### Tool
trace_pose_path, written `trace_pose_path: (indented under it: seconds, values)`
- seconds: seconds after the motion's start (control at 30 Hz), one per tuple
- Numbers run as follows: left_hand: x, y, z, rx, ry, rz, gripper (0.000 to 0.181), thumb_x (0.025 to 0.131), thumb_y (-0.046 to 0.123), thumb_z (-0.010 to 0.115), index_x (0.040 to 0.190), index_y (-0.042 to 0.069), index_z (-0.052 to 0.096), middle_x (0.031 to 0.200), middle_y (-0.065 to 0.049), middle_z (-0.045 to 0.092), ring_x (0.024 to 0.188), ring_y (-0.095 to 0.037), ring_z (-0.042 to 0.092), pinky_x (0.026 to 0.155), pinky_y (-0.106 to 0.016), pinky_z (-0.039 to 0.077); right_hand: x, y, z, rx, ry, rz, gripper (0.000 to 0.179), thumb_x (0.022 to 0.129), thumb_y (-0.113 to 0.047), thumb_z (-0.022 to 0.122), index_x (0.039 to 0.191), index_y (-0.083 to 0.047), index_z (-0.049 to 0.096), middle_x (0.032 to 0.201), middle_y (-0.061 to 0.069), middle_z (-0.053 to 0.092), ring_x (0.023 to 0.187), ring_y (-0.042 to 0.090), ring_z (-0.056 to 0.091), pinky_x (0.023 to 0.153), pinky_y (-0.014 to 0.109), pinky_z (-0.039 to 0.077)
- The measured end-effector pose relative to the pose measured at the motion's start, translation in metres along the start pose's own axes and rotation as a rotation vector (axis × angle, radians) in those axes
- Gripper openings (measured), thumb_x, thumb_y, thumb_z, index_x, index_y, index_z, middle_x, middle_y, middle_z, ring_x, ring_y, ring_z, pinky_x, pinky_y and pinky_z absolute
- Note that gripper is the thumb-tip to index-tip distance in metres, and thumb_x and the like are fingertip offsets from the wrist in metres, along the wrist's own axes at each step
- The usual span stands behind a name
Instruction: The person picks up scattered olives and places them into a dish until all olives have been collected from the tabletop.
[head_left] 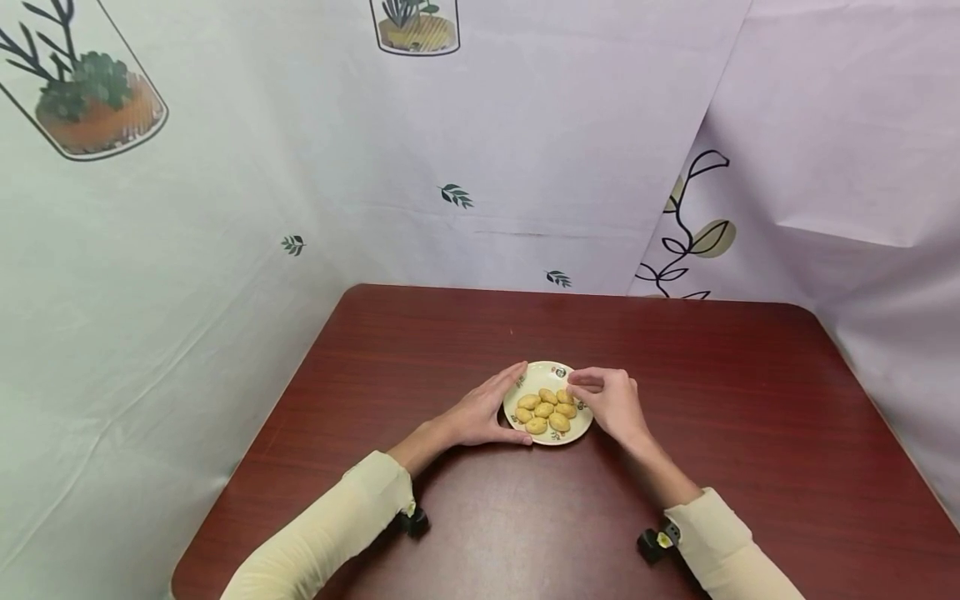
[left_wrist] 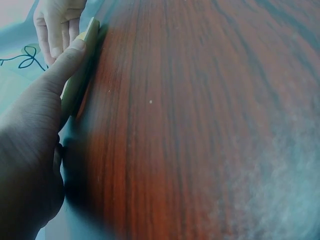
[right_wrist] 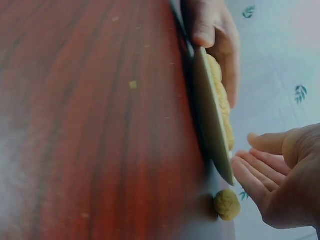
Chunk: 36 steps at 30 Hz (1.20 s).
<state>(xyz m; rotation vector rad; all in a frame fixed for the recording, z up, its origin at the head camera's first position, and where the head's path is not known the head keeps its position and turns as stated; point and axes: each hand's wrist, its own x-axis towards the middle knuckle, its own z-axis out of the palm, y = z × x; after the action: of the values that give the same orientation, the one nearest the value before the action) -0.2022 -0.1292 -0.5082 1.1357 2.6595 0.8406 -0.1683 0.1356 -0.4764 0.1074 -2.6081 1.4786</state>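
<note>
A white plate [head_left: 538,375] with small printed motifs holds several yellow oval lumps [head_left: 543,409] that look like small potatoes. My left hand [head_left: 483,410] holds the plate from its left side, thumb at the near rim and fingers along the far-left rim. Over the plate's right edge is my right hand [head_left: 611,404], fingers bent near the rightmost lumps. In the right wrist view, its thumb and fingers stand apart with nothing visible between them. One separate lump [right_wrist: 227,204] shows there just past the plate's right edge; in the head view the right hand seems to hide it.
The plate stands on a dark red wood-grain table [head_left: 480,517] with rounded corners. Pale cloth [head_left: 525,167] printed with leaves and plants hangs behind and at both sides. A black device [head_left: 651,545] is strapped at the right wrist, another [head_left: 416,522] at the left.
</note>
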Motion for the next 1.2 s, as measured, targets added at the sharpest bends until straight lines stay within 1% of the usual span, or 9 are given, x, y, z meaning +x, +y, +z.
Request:
trace_pose_path:
  seconds: [0.13,0.2,0.27,0.4,0.5,0.7,0.87,1.0,1.2]
  values:
    - [0.000,0.000,0.000,-0.002,0.003,0.004,0.124,0.084,0.054,0.088,0.171,0.009,0.014,0.177,-0.008,0.019,0.160,-0.024,0.022,0.125,-0.050,0.029,0.003,0.001,-0.009,0.116,-0.019,0.073,0.025,0.094,-0.005,0.081,0.118,0.004,0.079,0.109,0.019,0.079,0.105,0.032,0.077,0.085,0.026,0.061]
    - [0.001,0.000,0.000,0.000,0.002,0.004,0.124,0.083,0.054,0.089,0.171,0.009,0.014,0.176,-0.009,0.019,0.160,-0.024,0.022,0.125,-0.050,0.029,0.005,0.003,-0.014,0.172,-0.027,0.109,0.029,0.096,-0.006,0.079,0.123,0.005,0.076,0.114,0.019,0.078,0.107,0.026,0.076,0.084,0.020,0.059]
    - [0.001,0.000,0.000,0.003,0.002,0.003,0.125,0.083,0.054,0.089,0.171,0.008,0.014,0.176,-0.009,0.019,0.160,-0.024,0.021,0.125,-0.050,0.029,0.007,0.004,-0.019,0.222,-0.029,0.140,0.031,0.098,-0.006,0.077,0.126,0.006,0.074,0.118,0.020,0.077,0.106,0.017,0.076,0.083,0.016,0.057]
    - [0.001,0.000,0.001,0.016,-0.001,-0.001,0.126,0.083,0.056,0.089,0.171,0.008,0.013,0.176,-0.010,0.019,0.161,-0.023,0.020,0.126,-0.048,0.027,0.008,0.009,-0.030,0.299,-0.038,0.162,0.035,0.099,-0.005,0.075,0.131,0.008,0.071,0.124,0.024,0.073,0.099,0.000,0.072,0.082,0.015,0.055]
    - [0.001,0.000,0.001,0.018,-0.004,-0.002,0.127,0.082,0.057,0.089,0.171,0.008,0.012,0.177,-0.010,0.019,0.161,-0.022,0.019,0.127,-0.047,0.026,0.008,0.014,-0.037,0.335,-0.044,0.163,0.037,0.099,-0.004,0.074,0.134,0.008,0.069,0.127,0.027,0.071,0.099,-0.004,0.070,0.084,0.015,0.055]
    - [0.001,-0.001,0.001,0.013,-0.002,-0.001,0.126,0.082,0.056,0.089,0.171,0.008,0.013,0.176,-0.011,0.019,0.161,-0.023,0.020,0.126,-0.049,0.027,0.006,0.022,-0.047,0.359,-0.082,0.161,0.042,0.101,-0.003,0.071,0.140,0.009,0.063,0.135,0.028,0.067,0.107,-0.003,0.069,0.091,0.014,0.053]
    - [0.001,-0.001,0.001,0.016,0.000,-0.007,0.126,0.082,0.056,0.089,0.171,0.008,0.014,0.176,-0.010,0.020,0.161,-0.024,0.020,0.126,-0.049,0.027,0.005,0.028,-0.050,0.394,-0.109,0.151,0.045,0.101,0.000,0.070,0.142,0.013,0.059,0.136,0.030,0.065,0.107,-0.002,0.070,0.091,0.015,0.054]
    - [0.002,-0.001,0.001,0.017,-0.003,-0.011,0.126,0.082,0.056,0.089,0.171,0.008,0.014,0.177,-0.009,0.019,0.161,-0.023,0.020,0.126,-0.048,0.027,0.003,0.034,-0.052,0.417,-0.125,0.137,0.046,0.100,0.002,0.070,0.142,0.016,0.057,0.136,0.032,0.063,0.110,0.003,0.071,0.090,0.015,0.054]
    - [0.002,0.000,0.001,0.015,-0.003,-0.006,0.125,0.083,0.055,0.089,0.171,0.008,0.014,0.176,-0.010,0.020,0.161,-0.024,0.021,0.126,-0.048,0.027,0.002,0.040,-0.055,0.336,-0.161,0.138,0.045,0.100,-0.001,0.072,0.141,0.013,0.060,0.135,0.028,0.067,0.111,0.010,0.073,0.088,0.014,0.054]
